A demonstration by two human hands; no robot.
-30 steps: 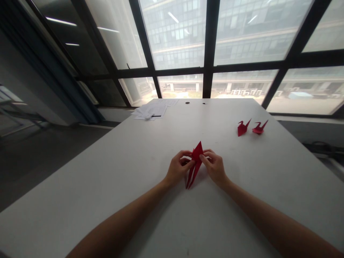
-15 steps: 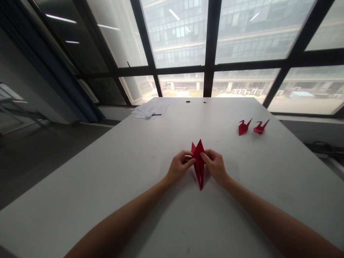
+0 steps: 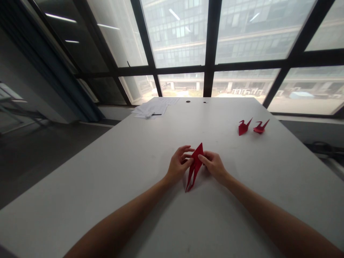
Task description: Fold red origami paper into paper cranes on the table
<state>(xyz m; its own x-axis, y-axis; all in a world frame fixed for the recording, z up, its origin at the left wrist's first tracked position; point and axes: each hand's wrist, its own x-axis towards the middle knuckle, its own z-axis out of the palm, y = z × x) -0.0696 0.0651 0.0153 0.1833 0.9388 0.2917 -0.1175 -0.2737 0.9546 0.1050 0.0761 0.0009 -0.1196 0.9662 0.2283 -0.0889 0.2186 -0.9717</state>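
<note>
A red piece of folded origami paper (image 3: 197,160) is held between my two hands just above the white table (image 3: 172,218). It has a pointed diamond top and two narrow legs that point down toward me, tilted to the left. My left hand (image 3: 179,164) grips its left edge with the thumb in front; the other fingers are partly spread behind it. On the other side, my right hand (image 3: 213,165) pinches the paper, thumb on its front face and fingers hidden behind.
Two red paper cranes, a left crane (image 3: 244,127) and a right crane (image 3: 260,127), stand toward the table's right edge. Loose white papers (image 3: 153,107) with a dark pen-like stick (image 3: 157,114) lie at the far left. Tall windows rise behind the table.
The folded paper has turned so that its legs swing to the left. Its second upper point no longer shows beside the first. My left fingers have spread a little.
</note>
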